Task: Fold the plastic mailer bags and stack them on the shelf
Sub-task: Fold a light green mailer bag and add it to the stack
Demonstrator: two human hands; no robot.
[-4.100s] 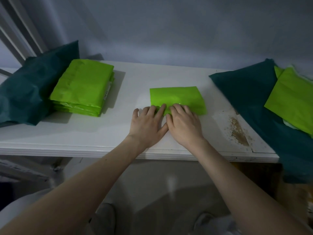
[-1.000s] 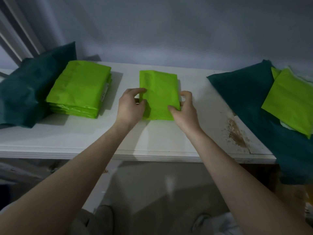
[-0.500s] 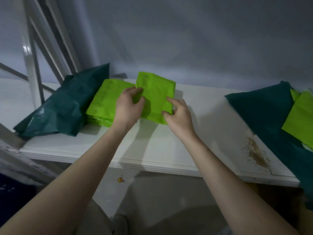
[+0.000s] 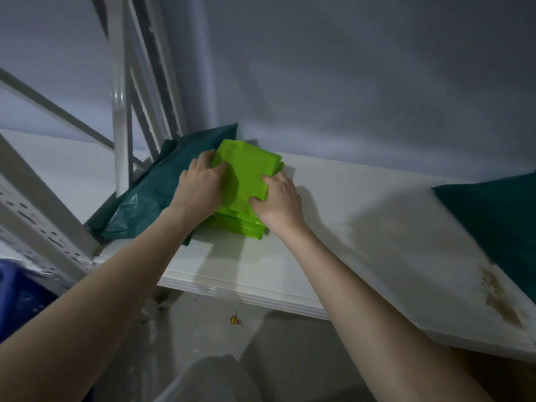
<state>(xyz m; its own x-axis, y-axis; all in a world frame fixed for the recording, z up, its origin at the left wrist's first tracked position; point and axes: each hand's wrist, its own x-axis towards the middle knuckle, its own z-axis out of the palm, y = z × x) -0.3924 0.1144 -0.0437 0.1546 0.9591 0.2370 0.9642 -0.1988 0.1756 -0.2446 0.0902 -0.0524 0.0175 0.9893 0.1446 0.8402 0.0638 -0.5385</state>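
A folded bright green mailer bag (image 4: 249,166) lies on top of the stack of folded green bags (image 4: 240,226) at the left of the white shelf (image 4: 362,227). My left hand (image 4: 200,188) grips the bag's left edge, thumb on top. My right hand (image 4: 278,198) holds its right front edge, fingers curled round it. The lower bags of the stack show only at their front edge, under my hands.
A dark green bag (image 4: 145,204) lies left of the stack against the grey rack upright (image 4: 120,126). Another dark green bag (image 4: 499,224) covers the shelf's right end, beside a brown stain (image 4: 499,300). A blue bin (image 4: 20,300) stands low at the left.
Both hands lifted the folded green bag from the middle of the shelf, carried it left and set it on the stack. The camera has turned left with them.
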